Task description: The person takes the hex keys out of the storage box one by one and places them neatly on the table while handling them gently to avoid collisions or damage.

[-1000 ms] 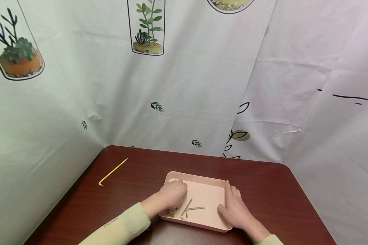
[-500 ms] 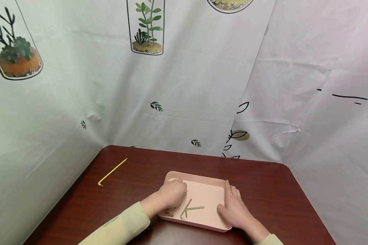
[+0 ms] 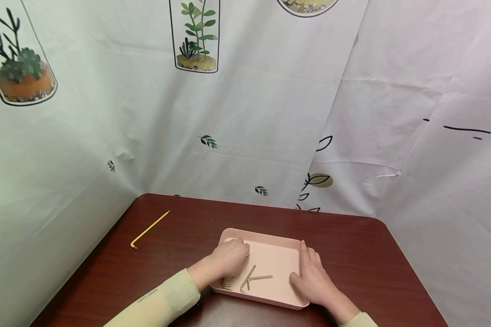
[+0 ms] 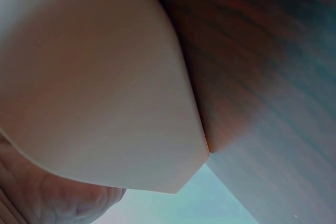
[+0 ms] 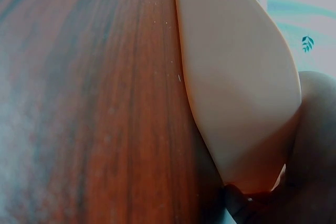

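My left hand (image 3: pixel 231 258) reaches into the left part of a pink tray (image 3: pixel 278 259) with its fingers curled down. A thin metal end shows at its fingertips, and the short bent ends of brass-coloured hex keys (image 3: pixel 227 287) show below the palm. It seems to hold a hex key, though the fingers hide most of it. Loose hex keys (image 3: pixel 258 277) lie crossed in the tray's front middle. With the thumb inside the wall and the other fingers along the outside, my right hand (image 3: pixel 316 278) grips the tray's right side. The left wrist view shows mainly the tray's outer wall (image 4: pixel 105 93).
A long yellow hex key (image 3: pixel 149 230) lies at the back left of the dark red wooden table (image 3: pixel 180 218). White printed cloth (image 3: pixel 245 113) hangs close behind the table and along both sides.
The short hex key ends under the left palm have shifted slightly and spread apart. Both hands and the tray stay almost where they were.
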{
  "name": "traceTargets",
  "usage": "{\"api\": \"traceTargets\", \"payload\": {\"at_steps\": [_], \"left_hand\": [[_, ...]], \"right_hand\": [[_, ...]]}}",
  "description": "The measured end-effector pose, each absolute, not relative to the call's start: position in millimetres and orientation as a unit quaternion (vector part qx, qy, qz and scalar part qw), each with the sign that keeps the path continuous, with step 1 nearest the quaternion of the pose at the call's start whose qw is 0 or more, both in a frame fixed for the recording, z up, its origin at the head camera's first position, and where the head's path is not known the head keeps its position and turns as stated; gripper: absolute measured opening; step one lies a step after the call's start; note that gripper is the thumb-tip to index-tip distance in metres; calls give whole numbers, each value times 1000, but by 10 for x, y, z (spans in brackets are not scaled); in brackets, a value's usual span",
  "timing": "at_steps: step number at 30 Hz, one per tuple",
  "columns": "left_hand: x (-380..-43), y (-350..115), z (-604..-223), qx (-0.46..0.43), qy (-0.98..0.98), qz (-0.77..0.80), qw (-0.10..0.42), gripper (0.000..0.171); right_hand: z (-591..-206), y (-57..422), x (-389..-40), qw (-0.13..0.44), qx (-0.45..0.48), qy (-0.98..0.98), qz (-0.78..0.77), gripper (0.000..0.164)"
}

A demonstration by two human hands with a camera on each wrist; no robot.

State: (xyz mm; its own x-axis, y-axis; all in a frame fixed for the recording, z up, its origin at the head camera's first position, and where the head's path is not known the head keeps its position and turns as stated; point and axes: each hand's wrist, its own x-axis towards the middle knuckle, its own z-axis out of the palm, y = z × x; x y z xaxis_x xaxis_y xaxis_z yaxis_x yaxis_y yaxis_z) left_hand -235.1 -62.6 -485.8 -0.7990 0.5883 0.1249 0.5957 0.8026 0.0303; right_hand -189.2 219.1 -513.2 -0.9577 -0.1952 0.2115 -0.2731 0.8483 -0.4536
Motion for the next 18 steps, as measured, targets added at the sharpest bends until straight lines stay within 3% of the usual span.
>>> {"api": "traceTargets", "payload": {"at_steps": [10, 18], "left_hand": [[-2435, -643, -4991, -319, -944, -52, 68, 13], [-2690, -693, -5412, -342, -933, -65, 88, 13]], "right_hand": [[-5136, 2188, -1892, 84, 128, -957, 246, 100], [-5145, 2184, -1891, 89, 125, -957, 245, 99]]}}
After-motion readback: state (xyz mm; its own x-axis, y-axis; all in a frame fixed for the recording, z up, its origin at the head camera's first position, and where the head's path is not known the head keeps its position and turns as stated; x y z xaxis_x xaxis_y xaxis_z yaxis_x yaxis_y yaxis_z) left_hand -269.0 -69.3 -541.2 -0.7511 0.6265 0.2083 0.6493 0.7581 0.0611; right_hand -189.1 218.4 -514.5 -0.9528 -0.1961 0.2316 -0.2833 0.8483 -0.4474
